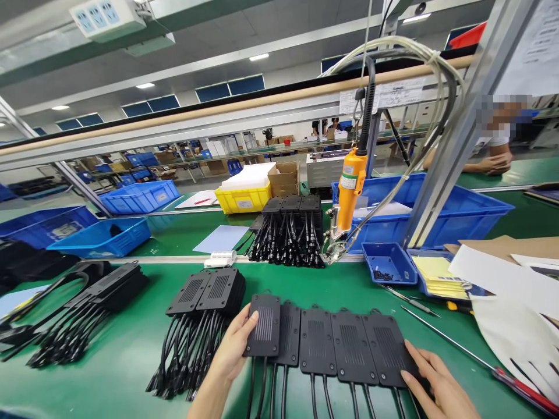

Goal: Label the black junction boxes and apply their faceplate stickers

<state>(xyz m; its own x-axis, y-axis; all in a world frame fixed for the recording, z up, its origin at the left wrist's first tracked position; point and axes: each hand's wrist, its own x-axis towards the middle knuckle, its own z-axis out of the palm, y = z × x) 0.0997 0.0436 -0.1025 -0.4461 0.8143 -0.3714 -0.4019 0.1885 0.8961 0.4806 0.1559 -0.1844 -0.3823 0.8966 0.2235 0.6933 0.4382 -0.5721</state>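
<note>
Several flat black boxes with slotted lids and paired cables lie side by side in a row before me. My left hand (236, 343) grips the leftmost black box (263, 329), thumb on its lid. That box sits slightly raised and overlaps its neighbour (288, 334). At the other end, my right hand (430, 372) holds the rightmost black box (386, 349) by its right edge, thumb near the lower corner. Between them lie two more boxes, one in the middle (317, 342) and one right of it (353, 349). The cables' lower ends run out of view.
Stacks of similar boxes stand to the left (220, 289), far left (117, 285) and behind (301, 203). An orange electric screwdriver (350, 186) hangs above the bench. A small blue screw bin (388, 265), yellow pads (441, 276) and a long red-handled screwdriver (524, 387) lie right. A person sits beyond.
</note>
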